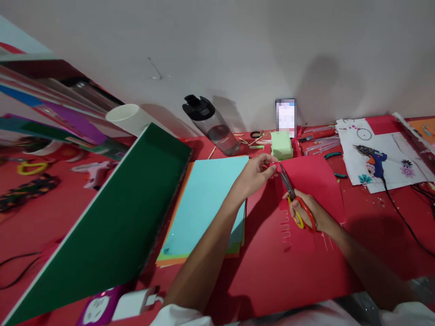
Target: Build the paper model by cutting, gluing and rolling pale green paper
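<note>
Red paper [316,181] between two hands, scissors [289,185] at its left edge.
The left hand [260,171] pinches the sheet by its upper left edge, so most of the paper spreads right of that grip and behind the right hand [307,207], whose fingers are closed around the red-and-yellow handles; the blades point up toward the left fingertips. A pale green block [281,146] sits just beyond the paper, light blue paper [210,194] lies to the left, and a glue gun [375,164] rests well to the right.
</note>
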### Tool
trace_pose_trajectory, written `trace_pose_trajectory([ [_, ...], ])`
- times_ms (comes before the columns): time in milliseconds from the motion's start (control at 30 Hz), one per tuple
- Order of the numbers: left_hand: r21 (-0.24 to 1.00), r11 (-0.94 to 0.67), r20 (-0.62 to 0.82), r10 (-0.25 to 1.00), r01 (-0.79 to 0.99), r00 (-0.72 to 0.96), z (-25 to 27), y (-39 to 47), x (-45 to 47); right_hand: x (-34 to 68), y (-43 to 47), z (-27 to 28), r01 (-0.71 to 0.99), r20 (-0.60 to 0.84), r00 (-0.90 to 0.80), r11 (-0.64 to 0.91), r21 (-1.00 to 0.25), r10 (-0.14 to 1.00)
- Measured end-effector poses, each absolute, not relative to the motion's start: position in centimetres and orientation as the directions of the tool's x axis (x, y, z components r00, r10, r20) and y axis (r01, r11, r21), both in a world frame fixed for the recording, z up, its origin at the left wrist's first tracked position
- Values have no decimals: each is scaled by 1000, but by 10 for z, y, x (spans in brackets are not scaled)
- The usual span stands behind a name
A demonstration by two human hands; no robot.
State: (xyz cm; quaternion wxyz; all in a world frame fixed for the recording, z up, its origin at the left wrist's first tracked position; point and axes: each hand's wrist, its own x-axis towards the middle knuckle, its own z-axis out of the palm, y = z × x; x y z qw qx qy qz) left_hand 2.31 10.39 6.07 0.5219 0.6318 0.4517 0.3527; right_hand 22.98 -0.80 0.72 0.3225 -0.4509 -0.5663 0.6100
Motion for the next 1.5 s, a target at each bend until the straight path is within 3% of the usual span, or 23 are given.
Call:
trace_pose_trajectory([
  [200, 967, -89, -1, 936, 239, 352, 60, 105, 22, 233, -5, 6, 162, -265, -374, -219, -962, 889],
  [667, 932, -159, 24, 925, 326, 380, 54, 109, 19, 239, -2, 19, 263, -261, -367, -169, -950, 893],
  [1500, 932, -163, 16, 910, 323, 414, 61, 107, 17, 242, -1, 24, 237, -291, -378, -212, -948, 879],
])
